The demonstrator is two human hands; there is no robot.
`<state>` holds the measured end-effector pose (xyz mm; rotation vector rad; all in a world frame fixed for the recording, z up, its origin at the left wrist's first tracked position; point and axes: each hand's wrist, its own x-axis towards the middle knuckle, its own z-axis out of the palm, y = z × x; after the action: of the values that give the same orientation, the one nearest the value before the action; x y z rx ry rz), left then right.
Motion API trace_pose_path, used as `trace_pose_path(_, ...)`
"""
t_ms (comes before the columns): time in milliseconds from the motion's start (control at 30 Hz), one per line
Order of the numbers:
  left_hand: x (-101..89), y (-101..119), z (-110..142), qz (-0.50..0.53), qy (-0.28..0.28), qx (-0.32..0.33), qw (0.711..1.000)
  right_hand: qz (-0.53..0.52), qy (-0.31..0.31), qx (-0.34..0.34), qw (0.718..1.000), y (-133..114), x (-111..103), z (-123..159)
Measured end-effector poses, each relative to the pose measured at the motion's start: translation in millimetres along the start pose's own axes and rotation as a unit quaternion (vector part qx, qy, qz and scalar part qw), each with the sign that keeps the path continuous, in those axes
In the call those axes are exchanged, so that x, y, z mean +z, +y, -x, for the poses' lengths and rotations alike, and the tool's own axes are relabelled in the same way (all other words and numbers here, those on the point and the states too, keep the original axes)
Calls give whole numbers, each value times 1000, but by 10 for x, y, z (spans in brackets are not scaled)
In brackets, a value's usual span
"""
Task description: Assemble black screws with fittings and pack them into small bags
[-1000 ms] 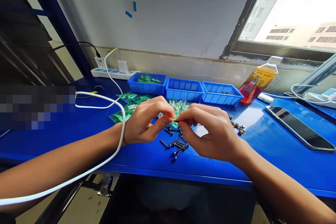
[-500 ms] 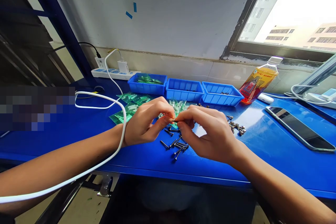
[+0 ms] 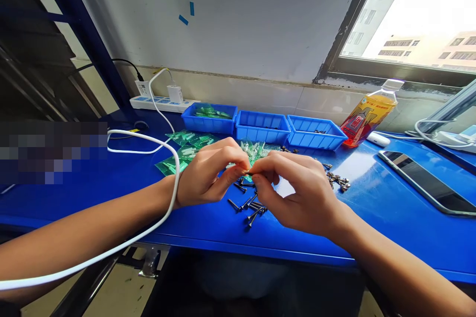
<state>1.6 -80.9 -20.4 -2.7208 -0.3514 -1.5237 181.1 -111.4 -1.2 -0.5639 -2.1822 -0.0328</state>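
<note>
My left hand (image 3: 212,172) and my right hand (image 3: 297,185) meet fingertip to fingertip above the table. Between thumb and forefinger the right one pinches a small dark screw (image 3: 249,174), mostly covered by the fingers. The left one is closed in a pinch at the screw's other end; what else it grips is hidden. Below them lies a loose pile of black screws (image 3: 256,206). Behind the hands are green plastic packets (image 3: 174,162) with pale pieces inside. Small shiny metal parts (image 3: 339,182) lie beyond my right hand.
Three blue bins (image 3: 263,133) stand along the wall, the left one with green packets. A drink bottle (image 3: 368,116) and a phone (image 3: 427,182) are on the right. A white cable (image 3: 174,193) crosses over my left forearm. A power strip (image 3: 159,104) sits at back left.
The hands stay pinched together at almost the same spot, with only slight finger movement at the screw. The whole view has shifted a little.
</note>
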Motion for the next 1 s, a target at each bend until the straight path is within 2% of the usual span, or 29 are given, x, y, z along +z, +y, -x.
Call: trace_pose_path(1000, -22, -13, 1, -31, -13, 8, 999, 10, -9, -5, 1000, 29, -17, 10)
